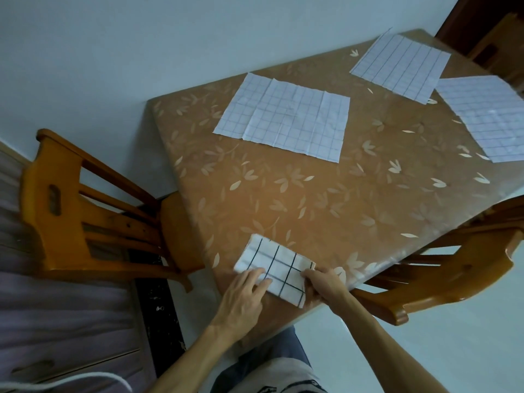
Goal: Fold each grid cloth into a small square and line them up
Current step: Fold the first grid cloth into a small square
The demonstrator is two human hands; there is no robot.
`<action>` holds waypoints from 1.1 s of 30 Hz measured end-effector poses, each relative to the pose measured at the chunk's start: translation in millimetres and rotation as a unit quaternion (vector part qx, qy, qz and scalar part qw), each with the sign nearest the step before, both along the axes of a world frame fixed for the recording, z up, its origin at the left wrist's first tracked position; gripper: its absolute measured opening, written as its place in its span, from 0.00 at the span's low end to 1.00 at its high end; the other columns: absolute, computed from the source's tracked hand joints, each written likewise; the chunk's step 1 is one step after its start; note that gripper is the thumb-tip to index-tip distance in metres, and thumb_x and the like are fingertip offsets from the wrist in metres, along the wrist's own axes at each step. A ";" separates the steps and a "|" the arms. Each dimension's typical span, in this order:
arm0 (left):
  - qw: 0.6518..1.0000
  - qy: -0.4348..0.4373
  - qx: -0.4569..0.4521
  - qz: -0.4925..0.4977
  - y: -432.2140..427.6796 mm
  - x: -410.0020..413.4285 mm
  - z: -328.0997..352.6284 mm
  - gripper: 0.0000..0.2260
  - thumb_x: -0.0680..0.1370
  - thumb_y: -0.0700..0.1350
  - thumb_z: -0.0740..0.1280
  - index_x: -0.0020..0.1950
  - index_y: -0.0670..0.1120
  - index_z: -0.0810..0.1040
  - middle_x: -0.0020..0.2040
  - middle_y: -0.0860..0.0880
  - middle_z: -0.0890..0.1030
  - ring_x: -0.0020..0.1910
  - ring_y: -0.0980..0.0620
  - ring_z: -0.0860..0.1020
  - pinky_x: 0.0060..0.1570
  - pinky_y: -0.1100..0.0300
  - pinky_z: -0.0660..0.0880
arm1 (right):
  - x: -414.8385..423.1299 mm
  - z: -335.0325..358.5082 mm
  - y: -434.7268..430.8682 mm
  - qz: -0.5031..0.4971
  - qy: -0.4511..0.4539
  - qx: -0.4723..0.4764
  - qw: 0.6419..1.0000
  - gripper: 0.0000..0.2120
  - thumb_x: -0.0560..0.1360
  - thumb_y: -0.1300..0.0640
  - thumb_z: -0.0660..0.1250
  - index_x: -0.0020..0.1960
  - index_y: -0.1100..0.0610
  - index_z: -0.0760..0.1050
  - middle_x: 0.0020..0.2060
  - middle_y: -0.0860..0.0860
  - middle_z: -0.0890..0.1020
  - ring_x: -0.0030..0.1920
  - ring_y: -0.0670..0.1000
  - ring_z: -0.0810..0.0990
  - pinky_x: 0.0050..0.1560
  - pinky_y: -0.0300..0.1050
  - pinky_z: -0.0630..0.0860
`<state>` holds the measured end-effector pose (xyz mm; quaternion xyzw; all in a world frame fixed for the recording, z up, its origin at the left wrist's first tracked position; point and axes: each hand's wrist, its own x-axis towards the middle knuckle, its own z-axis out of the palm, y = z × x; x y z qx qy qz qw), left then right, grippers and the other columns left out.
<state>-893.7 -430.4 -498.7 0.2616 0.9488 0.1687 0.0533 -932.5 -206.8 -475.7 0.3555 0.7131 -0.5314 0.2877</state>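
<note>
**Folded grid cloth under both hands at the near table corner**

We see one folded grid cloth [276, 266] at the lower centre of the frame, lying on the brown leaf-patterned table [312, 199] close to its near corner. It is white with bold dark grid lines, folded into a compact rectangle, several layers thick at the right edge, tilted so its long side runs from upper left to lower right.

The left hand [243, 293] lies flat on the cloth's lower left part, fingers spread and stretched onto the fabric. The right hand [321, 283] sits at the cloth's right edge, fingers curled and pinching the layered edge there; we cannot tell how many layers it grips.

Three more grid cloths lie unfolded and flat farther up the table, paler, with thinner lines. The creased open cloth [283, 117] is at upper centre, showing clear fold marks. The second open cloth [401, 65] is at upper right near the far table edge. The third open cloth [487, 114] is at the right edge of the frame, partly cut off. All three are well apart from the folded one.

A wooden chair [85, 211] stands at left, another wooden chair [442, 276] at lower right.
</note>
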 end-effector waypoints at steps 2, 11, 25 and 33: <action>1.000 -0.003 0.001 -0.009 -0.5 1.4 3.4 0.27 0.68 0.36 0.69 0.66 0.49 0.76 0.65 0.49 0.76 0.63 0.51 0.74 0.61 0.59 0.76 | 2.2 3.5 -0.6 -0.044 0.006 -0.057 0.997 0.06 0.75 0.62 0.66 0.40 0.63 0.76 0.27 0.54 0.77 0.25 0.50 0.73 0.26 0.42 0.68; 0.998 -0.022 0.036 0.056 -1.0 -1.1 10.4 0.31 0.65 0.37 0.78 0.68 0.47 0.76 0.69 0.46 0.76 0.61 0.47 0.78 0.58 0.55 0.78 | 24.2 22.9 -11.9 0.067 -0.053 -0.226 0.970 0.07 0.79 0.61 0.62 0.49 0.64 0.76 0.38 0.57 0.82 0.28 0.46 0.69 0.30 0.37 0.61; 0.996 -0.012 0.073 0.044 -28.0 1.3 -5.7 0.20 0.64 0.34 0.80 0.53 0.49 0.85 0.53 0.56 0.84 0.47 0.55 0.80 0.41 0.65 0.80 | 64.5 -10.9 25.9 0.369 0.327 0.261 0.830 0.22 0.80 0.65 0.62 0.66 0.44 0.66 0.62 0.51 0.76 0.50 0.52 0.82 0.42 0.42 0.84; 0.990 -0.047 0.105 0.085 -28.2 0.7 -9.2 0.14 0.73 0.37 0.74 0.57 0.48 0.85 0.58 0.56 0.83 0.55 0.56 0.78 0.53 0.63 0.78 | 61.3 -25.8 3.6 0.503 0.316 0.231 0.770 0.31 0.74 0.60 0.69 0.75 0.48 0.66 0.78 0.40 0.56 0.64 0.50 0.77 0.53 0.44 0.80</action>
